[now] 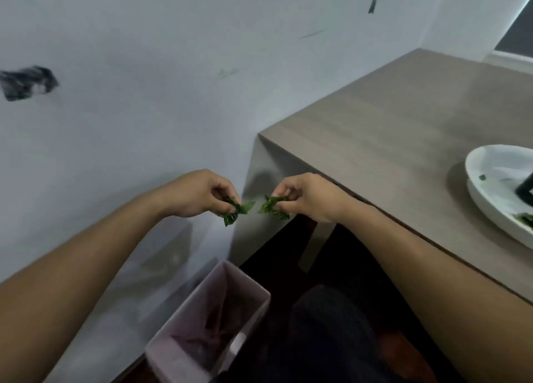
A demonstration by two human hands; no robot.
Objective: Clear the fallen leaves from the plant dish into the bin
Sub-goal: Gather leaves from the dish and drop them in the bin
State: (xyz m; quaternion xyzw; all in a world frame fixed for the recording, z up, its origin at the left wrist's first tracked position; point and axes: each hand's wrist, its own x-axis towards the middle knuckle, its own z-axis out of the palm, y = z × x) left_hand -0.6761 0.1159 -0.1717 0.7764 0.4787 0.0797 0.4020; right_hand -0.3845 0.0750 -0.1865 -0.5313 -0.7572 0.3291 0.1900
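Bin [248,281] nearest, opening upward. Above it, my left hand [202,193] and right hand [305,198] each pinch leaves [233,209]; I should centre both over the opening before releasing. Far right: dish [490,163] on table [389,129], green scraps [523,219] remaining.

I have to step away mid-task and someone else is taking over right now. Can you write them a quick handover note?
Left hand pinches a clump of green leaves; right hand pinches a second clump.
Both hands are off the corner of the table, with the pinkish bin on the floor below them.
Done: two clumps are out of the white dish.
Left: drop both clumps into the bin, then clear the leaf bits lying in the dish on the table.
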